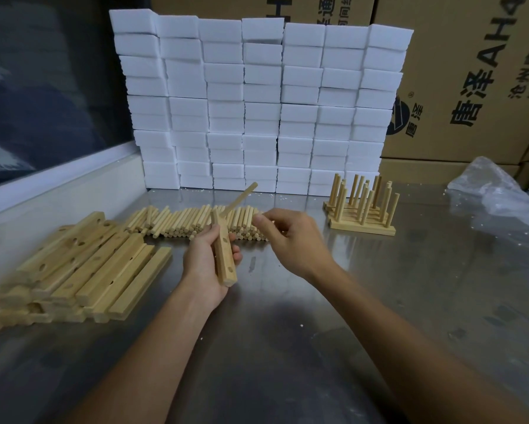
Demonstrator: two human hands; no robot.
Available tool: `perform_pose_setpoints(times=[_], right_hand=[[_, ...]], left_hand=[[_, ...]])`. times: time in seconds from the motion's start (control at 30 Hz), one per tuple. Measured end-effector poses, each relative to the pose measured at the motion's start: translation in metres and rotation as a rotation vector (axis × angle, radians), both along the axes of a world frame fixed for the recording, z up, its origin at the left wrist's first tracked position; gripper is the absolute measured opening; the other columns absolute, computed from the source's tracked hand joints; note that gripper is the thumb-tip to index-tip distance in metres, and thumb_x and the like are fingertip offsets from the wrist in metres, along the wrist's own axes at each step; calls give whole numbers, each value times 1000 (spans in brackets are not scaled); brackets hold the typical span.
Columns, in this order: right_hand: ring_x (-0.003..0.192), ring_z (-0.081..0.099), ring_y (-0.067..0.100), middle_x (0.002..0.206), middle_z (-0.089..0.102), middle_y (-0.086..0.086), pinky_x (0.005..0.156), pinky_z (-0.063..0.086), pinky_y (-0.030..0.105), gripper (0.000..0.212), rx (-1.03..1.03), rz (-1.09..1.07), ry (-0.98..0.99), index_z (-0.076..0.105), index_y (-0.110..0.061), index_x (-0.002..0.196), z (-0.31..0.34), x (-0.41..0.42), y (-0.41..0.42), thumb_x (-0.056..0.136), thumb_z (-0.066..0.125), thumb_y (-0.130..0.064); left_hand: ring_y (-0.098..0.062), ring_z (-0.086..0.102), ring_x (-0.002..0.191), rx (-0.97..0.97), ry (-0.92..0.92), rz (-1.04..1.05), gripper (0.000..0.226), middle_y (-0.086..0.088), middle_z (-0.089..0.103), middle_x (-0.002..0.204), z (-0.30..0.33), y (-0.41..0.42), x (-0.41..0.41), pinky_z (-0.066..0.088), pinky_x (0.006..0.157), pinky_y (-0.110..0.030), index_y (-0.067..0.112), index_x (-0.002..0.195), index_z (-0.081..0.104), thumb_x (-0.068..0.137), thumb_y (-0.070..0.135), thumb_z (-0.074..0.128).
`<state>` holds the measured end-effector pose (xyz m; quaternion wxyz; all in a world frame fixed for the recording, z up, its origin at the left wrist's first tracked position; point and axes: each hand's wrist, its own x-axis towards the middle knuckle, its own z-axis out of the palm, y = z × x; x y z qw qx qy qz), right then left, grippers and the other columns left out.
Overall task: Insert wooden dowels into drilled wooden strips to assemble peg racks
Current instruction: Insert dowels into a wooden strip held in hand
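Here, square drilled pine strip (pixel 224 255)

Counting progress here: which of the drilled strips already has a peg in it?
The strip gripped in the left hand: one dowel sticks out at its far end; those in the pile show empty holes.

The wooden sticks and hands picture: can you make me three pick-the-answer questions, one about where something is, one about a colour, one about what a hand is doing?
1. Where do the finished peg racks stand?
A. right of the loose dowels
B. on the strip pile
C. on the foam blocks

2. What colour are the stacked foam blocks?
A. blue
B. white
C. brown

3. What is the left hand doing?
A. lying flat on the table
B. holding a drilled strip
C. holding a box

Answers: 1 A, they stand past the dowel pile on the right. 2 B, every block is white. 3 B, its fingers wrap the strip, one dowel already in.
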<state>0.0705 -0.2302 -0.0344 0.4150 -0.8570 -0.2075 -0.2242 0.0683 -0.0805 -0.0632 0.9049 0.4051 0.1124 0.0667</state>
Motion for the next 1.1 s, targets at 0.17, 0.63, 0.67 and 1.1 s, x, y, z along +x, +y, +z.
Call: perform_pose_setpoints(times=[0.17,0.63,0.67,1.1], right_hand=[[75,65,9,79,73,-7,73,55,36,13,-74,40,33,78,-25,93,0,-4,3,92,66,-30],[83,66,15,88,74,1,79,54,37,12,-233,111,-63,75,-10,98,5,-15,12,89,69,-15],[85,66,18,90,74,1,78,54,39,12,-275,104,-87,75,-11,98,6,-15,12,89,69,-15],[74,63,28,72,69,-2,63,50,38,7,-376,-29,-197,72,-15,78,7,-22,11,76,65,-14]], left_hand=[[-16,52,52,35,-4,-20,28,-7,61,72,2,-2,-3,45,43,-23,5,120,61,99,22,54],[-15,61,63,121,-87,-67,21,-6,66,83,8,-8,-10,51,56,-27,16,113,70,97,17,57],[-14,60,60,152,-91,-51,22,-4,66,78,8,-8,-10,49,55,-27,15,115,69,97,16,58],[-13,60,58,381,-155,65,18,0,70,69,13,-21,-18,50,55,-28,26,95,71,95,11,61]])
